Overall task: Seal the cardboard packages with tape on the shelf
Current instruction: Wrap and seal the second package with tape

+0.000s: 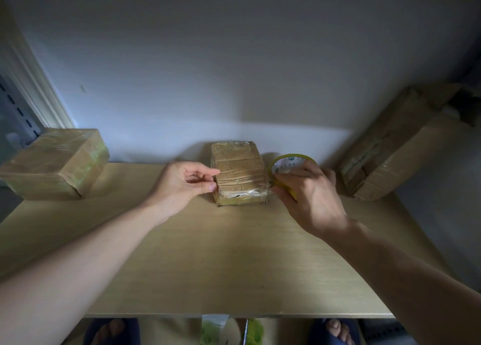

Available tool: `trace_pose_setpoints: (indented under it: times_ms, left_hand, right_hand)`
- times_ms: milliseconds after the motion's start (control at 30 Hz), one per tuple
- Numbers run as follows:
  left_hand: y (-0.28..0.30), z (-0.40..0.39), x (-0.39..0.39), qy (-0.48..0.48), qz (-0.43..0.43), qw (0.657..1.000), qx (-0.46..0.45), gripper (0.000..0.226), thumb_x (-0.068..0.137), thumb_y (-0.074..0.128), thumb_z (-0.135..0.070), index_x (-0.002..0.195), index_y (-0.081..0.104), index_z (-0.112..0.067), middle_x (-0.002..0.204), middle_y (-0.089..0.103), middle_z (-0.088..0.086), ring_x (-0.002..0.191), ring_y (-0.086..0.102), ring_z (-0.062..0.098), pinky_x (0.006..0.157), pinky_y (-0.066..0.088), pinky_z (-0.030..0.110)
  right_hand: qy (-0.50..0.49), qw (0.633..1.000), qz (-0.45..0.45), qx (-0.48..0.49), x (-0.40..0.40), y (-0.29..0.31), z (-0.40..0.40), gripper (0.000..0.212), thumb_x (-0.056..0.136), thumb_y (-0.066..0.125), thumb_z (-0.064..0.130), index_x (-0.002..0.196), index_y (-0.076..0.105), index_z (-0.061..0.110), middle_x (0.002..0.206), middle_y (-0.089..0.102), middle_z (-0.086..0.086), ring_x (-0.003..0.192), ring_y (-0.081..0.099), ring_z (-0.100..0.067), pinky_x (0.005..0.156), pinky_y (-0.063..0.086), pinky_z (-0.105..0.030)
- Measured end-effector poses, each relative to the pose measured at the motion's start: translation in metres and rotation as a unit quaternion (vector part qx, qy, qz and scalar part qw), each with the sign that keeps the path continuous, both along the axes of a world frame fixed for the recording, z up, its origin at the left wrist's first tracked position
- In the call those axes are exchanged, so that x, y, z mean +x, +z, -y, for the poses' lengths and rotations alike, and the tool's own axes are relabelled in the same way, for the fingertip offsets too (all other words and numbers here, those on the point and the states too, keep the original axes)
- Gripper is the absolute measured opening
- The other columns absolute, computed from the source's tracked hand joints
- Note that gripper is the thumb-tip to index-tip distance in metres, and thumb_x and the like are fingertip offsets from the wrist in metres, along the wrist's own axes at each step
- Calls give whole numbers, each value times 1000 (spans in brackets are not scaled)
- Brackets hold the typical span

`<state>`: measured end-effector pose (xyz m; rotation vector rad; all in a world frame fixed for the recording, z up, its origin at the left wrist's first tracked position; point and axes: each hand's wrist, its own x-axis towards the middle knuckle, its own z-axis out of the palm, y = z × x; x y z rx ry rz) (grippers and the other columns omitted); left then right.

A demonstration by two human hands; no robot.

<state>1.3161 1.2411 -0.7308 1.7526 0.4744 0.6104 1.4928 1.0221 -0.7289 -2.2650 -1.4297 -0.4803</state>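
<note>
Pale wood shelf (pixel 234 266) runs against a grey-white wall (pixel 234 58); its front half is bare, open up to the front edge. At the middle of the back edge lies the small cardboard package (pixel 238 171), clear tape across its near end. The left hand (pixel 182 183) touches its left side with loosely curled fingers, holding nothing. Just right of it, the right hand (pixel 309 193) grips the yellow tape roll (pixel 287 165). A wrapped box (pixel 56 162) sits at the left corner, a long box (pixel 398 141) at the right one.
</note>
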Motion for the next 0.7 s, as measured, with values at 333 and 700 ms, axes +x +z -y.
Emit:
trace_pose_setpoints:
  times_ms: [333, 700]
  left_hand:
    - [6, 30, 1, -86, -150, 891, 420, 85, 78, 58, -72, 155, 35, -43, 169, 6, -15, 156, 13, 15, 123, 26, 51]
    - [-22, 29, 32, -15, -59, 866, 496, 89, 59, 95, -17, 140, 60, -24, 149, 53, -4, 143, 44, 25, 115, 43, 38]
  right_hand:
    - [-27, 1000, -3, -13, -5, 5, -2, 14, 90, 72, 41, 93, 74, 28, 97, 74, 14, 109, 56, -22, 84, 36, -43]
    - [-38, 996, 78, -34, -5, 22, 8, 34, 89, 72, 50, 87, 65, 17, 82, 75, 1, 89, 70, -30, 78, 45, -45]
